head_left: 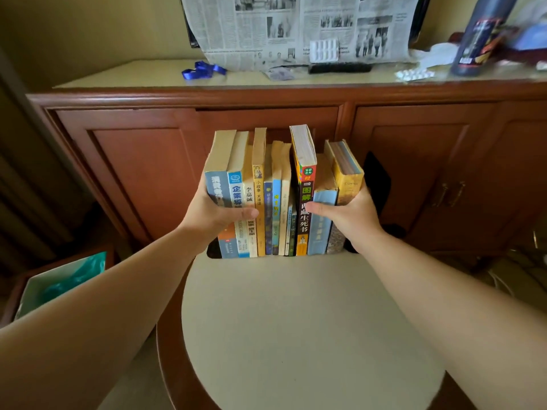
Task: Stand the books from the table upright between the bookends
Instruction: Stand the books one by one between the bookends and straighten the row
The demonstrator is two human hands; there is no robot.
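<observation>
A row of several books point(276, 202) stands upright at the far edge of a round cream table point(296, 321). My left hand point(216, 213) presses the row's left end, thumb lying across the front spines. My right hand point(349, 216) presses the right end, thumb on the pale blue book point(321, 223). A tall orange and black book point(305, 184) rises above the others. A black bookend point(377, 182) stands just right of the row, behind my right hand. The base of the left bookend point(213, 251) shows as a dark patch under the leftmost book.
A brown wooden cabinet point(142, 161) stands right behind the table. On its top lie a blue ribbon point(202, 70), newspaper point(296, 28), pill blister packs point(414, 74) and a dark bottle point(481, 34). A bin with a green bag point(62, 282) sits at floor left.
</observation>
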